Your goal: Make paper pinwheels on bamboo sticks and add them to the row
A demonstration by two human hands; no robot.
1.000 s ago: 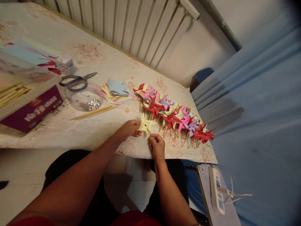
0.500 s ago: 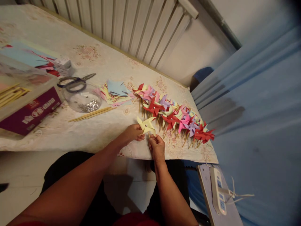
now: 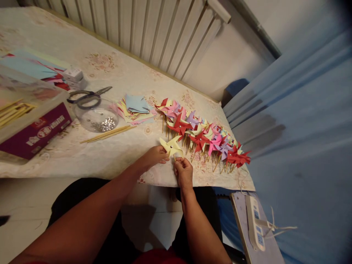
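A pale yellow paper pinwheel (image 3: 172,146) with a shiny pin at its centre is held up over the front of the table. My right hand (image 3: 183,170) pinches its thin wooden stick just below the blades. At the blades' left edge is my left hand (image 3: 157,155), its fingers closed and partly hidden behind the paper. Right beyond my hands lies a crowd of finished pinwheels in red, pink, purple and yellow, among them a red pinwheel (image 3: 180,125) closest to the yellow one.
Left of the pinwheels are stacked cut paper squares (image 3: 137,104), loose wooden sticks (image 3: 108,134), a clear dish (image 3: 79,123) of metal pins and scissors (image 3: 89,98). A plastic box (image 3: 38,135) holds more sticks. A power strip (image 3: 255,222) lies at the lower right, near the blue curtain (image 3: 297,128).
The yellow pinwheel's blades have turned or tilted slightly. Both hands stay in almost the same place.
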